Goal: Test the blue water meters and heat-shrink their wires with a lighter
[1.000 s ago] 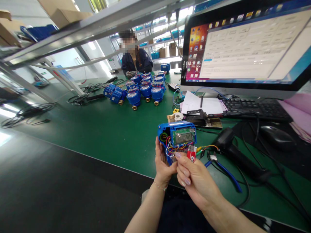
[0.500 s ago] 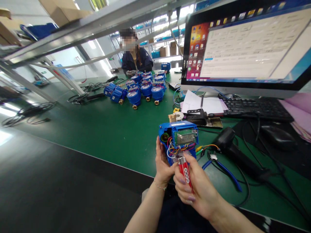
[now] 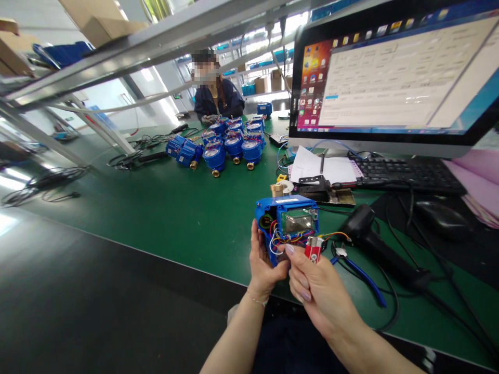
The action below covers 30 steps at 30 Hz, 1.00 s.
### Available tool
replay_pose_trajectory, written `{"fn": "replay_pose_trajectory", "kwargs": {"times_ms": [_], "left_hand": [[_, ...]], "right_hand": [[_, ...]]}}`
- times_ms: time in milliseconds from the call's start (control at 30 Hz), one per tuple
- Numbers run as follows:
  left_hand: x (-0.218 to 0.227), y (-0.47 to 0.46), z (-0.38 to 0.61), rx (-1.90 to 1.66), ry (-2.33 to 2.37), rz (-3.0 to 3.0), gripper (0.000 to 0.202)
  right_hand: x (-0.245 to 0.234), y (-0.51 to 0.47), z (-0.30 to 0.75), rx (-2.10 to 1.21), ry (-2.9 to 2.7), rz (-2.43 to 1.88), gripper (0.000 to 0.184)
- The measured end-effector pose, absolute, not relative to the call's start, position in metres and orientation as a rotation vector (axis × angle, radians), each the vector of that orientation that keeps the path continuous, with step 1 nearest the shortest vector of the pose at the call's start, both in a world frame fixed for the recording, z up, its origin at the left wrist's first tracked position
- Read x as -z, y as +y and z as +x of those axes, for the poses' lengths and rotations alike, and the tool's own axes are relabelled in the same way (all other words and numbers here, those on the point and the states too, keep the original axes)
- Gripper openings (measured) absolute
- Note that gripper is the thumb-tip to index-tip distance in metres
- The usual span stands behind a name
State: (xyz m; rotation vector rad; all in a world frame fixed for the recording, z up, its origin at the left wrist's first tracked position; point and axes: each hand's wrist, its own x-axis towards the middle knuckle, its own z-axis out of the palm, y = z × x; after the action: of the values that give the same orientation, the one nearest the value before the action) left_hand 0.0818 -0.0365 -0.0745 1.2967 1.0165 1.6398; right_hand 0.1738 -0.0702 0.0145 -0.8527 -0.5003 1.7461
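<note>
My left hand (image 3: 265,265) is wrapped round the left and lower side of a blue water meter (image 3: 286,201). The meter's housing is uncovered, showing a small display (image 3: 299,222) and loose coloured wires (image 3: 276,242). A brass fitting (image 3: 276,190) sticks up behind it. In front of the meter, my right hand (image 3: 317,285) is closed round a red lighter (image 3: 313,250), its metal end pointing up. The thumb and forefinger tips come together at the wires; whether they pinch one I cannot tell.
Blue-handled cutters (image 3: 366,280) and a black handheld scanner (image 3: 384,249) lie to the right. Behind are papers (image 3: 307,163), a keyboard (image 3: 409,174) and a monitor (image 3: 390,78). Several more blue meters (image 3: 214,158) stand farther back, before a person (image 3: 218,98). Cables (image 3: 144,153) lie at left.
My right hand has shifted the lighter to the right, and its fingertips are now at the wires. The digits seen on the display are no longer readable. My left hand keeps its hold.
</note>
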Motion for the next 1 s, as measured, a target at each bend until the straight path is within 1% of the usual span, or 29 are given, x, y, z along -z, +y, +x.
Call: {"fn": "replay_pose_trajectory", "kwargs": {"times_ms": [167, 300, 467, 733, 1000], "left_hand": [[0.0740, -0.0372, 0.0816, -1.617, 1.052, 1.308, 0.095], [0.0730, -0.0367, 0.0814, -1.616, 1.089, 1.297, 0.099], [0.0717, -0.0360, 0.0810, -1.626, 1.075, 1.319, 0.098], [0.0690, -0.0358, 0.0826, -1.629, 1.042, 1.313, 0.097], [0.0699, -0.0361, 0.0815, -1.617, 1.065, 1.325, 0.099]], "right_hand": [[-0.0114, -0.0682, 0.1731, -1.743, -0.509, -0.833, 0.044], [-0.0117, -0.0670, 0.1726, -1.752, -0.526, -0.836, 0.044], [-0.0120, -0.0655, 0.1714, -1.756, -0.524, -0.833, 0.045], [-0.0140, -0.0724, 0.1763, -1.789, -0.562, -0.839, 0.052], [-0.0130, -0.0703, 0.1774, -1.798, -0.539, -0.819, 0.046]]}}
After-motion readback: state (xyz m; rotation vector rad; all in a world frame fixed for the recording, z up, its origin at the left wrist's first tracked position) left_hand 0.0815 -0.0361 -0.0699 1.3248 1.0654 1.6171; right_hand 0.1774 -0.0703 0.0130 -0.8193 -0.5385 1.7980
